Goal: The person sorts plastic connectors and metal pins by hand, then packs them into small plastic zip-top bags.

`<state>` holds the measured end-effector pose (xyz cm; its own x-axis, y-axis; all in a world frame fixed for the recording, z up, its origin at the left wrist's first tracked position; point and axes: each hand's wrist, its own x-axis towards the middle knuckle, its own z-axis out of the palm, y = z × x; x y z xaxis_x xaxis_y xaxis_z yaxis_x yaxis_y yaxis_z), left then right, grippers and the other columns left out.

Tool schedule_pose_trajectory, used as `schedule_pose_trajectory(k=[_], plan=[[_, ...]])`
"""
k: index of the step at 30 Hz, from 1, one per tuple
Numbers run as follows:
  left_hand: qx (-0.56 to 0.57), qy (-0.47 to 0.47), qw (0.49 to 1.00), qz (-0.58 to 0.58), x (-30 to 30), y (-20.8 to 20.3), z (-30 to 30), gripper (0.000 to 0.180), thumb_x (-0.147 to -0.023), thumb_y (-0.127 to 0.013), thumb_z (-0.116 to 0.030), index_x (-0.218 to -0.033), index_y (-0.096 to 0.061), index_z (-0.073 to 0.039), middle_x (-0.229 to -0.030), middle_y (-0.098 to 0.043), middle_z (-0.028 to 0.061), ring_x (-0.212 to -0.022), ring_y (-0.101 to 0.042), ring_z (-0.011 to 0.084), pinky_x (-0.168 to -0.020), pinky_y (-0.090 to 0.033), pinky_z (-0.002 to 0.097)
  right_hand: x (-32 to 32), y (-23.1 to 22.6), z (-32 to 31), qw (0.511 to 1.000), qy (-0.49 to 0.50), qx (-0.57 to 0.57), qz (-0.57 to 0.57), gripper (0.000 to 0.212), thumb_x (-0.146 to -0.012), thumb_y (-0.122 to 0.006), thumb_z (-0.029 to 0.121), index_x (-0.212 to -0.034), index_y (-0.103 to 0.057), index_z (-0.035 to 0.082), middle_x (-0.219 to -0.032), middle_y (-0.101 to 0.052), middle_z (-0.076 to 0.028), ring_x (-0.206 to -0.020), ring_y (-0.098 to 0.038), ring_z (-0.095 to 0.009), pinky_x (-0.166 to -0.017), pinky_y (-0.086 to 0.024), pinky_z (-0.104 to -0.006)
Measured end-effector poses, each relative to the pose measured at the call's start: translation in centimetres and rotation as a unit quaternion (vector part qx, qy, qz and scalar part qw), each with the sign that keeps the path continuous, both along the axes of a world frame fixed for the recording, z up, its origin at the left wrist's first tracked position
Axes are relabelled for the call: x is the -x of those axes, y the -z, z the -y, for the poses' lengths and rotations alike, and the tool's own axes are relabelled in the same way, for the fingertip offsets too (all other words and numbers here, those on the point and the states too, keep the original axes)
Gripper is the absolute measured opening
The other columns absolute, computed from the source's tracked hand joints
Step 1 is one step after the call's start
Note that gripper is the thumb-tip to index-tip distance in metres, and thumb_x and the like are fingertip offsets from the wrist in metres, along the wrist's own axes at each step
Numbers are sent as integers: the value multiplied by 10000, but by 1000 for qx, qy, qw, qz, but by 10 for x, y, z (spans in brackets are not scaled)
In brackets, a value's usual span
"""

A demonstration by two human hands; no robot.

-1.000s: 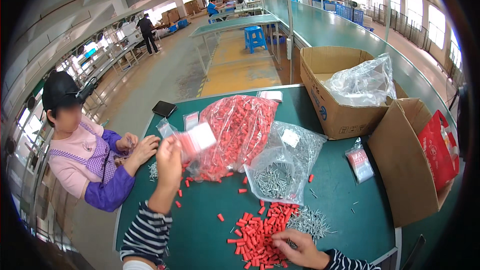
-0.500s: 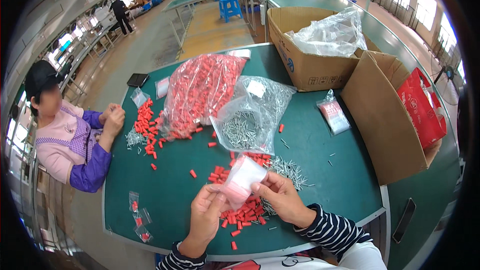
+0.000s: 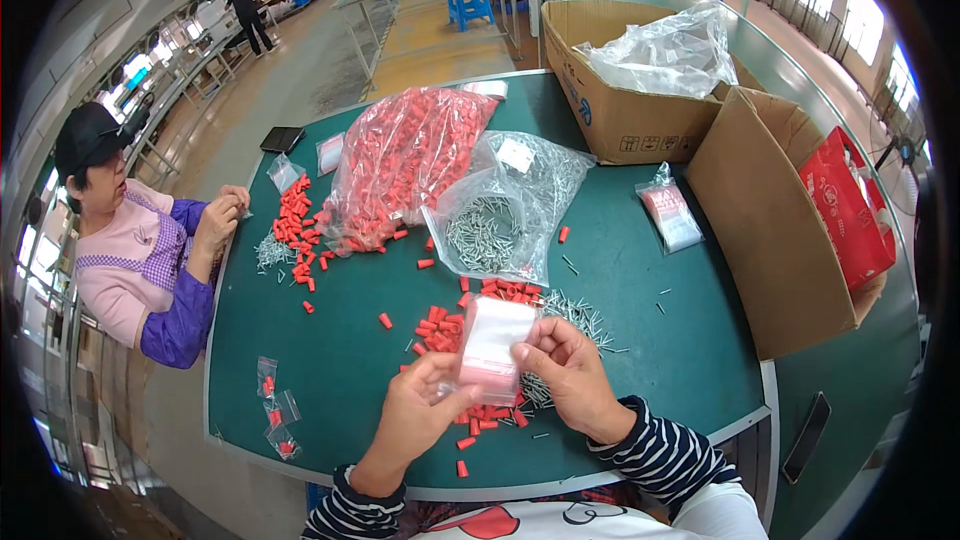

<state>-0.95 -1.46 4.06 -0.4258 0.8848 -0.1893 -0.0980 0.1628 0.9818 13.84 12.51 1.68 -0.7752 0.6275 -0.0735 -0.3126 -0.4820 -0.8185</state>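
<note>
The fingers of the left hand [image 3: 412,418] and right hand [image 3: 574,380] grasp a bag stack [image 3: 498,333] over plugs [image 3: 433,332] and screws [image 3: 578,318], still unbagged. Three sachets [image 3: 276,417] at left on the surface [image 3: 640,290] already contain plugs; beyond, the plug sack [image 3: 412,160] and screw pouch [image 3: 484,236] are well filled.

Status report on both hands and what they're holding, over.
Left hand, right hand: both on plastic pack. Pack partly hides red pieces from view. Silver fasteners beside those pieces.
</note>
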Motion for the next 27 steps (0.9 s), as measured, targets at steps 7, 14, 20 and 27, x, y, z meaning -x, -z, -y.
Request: schedule_pose_trajectory(k=[7, 14, 20, 27], plan=[[-119, -72, 990, -27, 3, -11, 6, 224, -905, -640, -13, -1112, -619, 68, -1028, -664, 100, -938, -641, 135, -838, -536, 291, -3, -19, 2, 992, -59, -87, 62, 431, -874, -730, 118, -1243, -541, -2, -1099, -621, -64, -985, -615, -110, -879, -513, -249], [-73, -94, 993, 13, 3, -7, 5, 197, -910, -657, -49, -1072, -646, 62, -974, -678, 87, -884, -639, 118, -818, -522, 260, -4, -10, 5, 991, -59, -32, 113, 314, -883, -718, 107, -1153, -614, -17, -1019, -670, -53, -900, -643, -118, -827, -541, -253], [-49, -93, 994, -20, 12, 1, 12, 136, -903, -678, -54, -995, -686, 46, -906, -682, 51, -810, -629, 85, -718, -518, 233, -1, -5, 7, 996, -38, 8, 85, 357, -895, -693, 77, -1212, -557, -16, -1123, -635, -81, -1003, -620, -130, -871, -534, -277], [-38, -149, 988, -8, 10, -17, 28, 110, -831, -743, -35, -888, -688, 41, -737, -680, 68, -641, -627, 96, -585, -500, 225, 2, -9, 13, 972, 13, -223, 79, 419, -882, -675, 32, -1265, -514, -18, -1240, -567, -132, -1102, -581, -185, -919, -494, -313]])
